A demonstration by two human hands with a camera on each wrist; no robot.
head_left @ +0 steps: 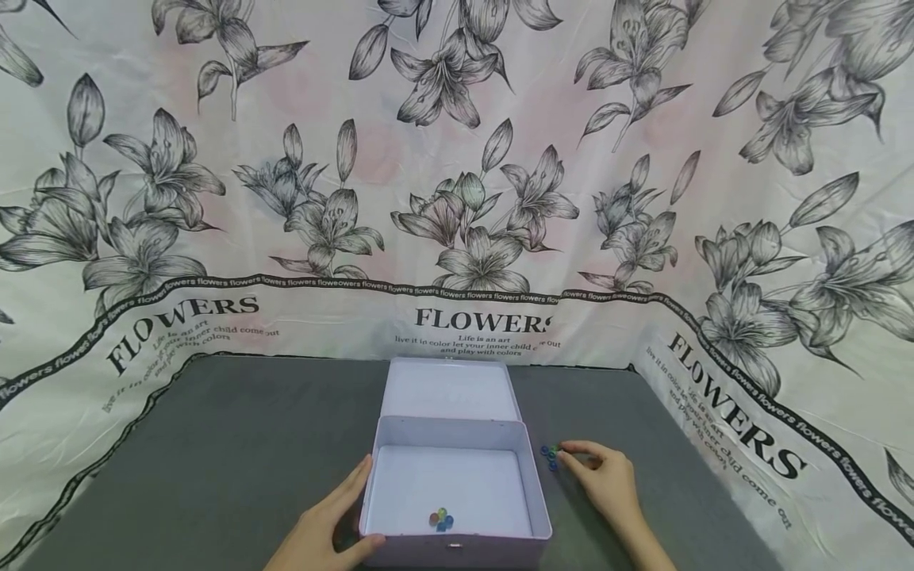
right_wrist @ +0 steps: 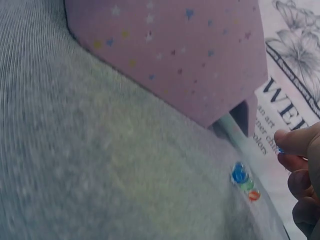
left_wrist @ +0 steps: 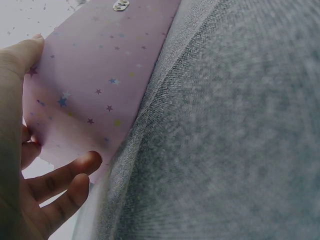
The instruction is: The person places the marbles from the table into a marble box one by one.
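A lidded metal box [head_left: 453, 432], white inside with its lid [head_left: 450, 388] raised at the back, stands before me. Pink with small stars is its outer wall [left_wrist: 95, 75]. My left hand [head_left: 324, 519] holds the front left corner, thumb on the front rim and fingers along the left side. Several glass marbles [head_left: 442, 520] lie inside near the front. To the right of the box, more marbles [right_wrist: 240, 173], blue, green and orange, sit on the cloth. Beside them my right hand [head_left: 603, 476] pinches a small blue marble [right_wrist: 280, 150] between thumb and forefinger, mostly hidden by the fingertips.
Grey cloth [head_left: 236, 452] covers the table under the box. A white curtain [head_left: 471, 238] with flower prints and lettering hangs behind the table and along both sides. The raised lid reaches close to it.
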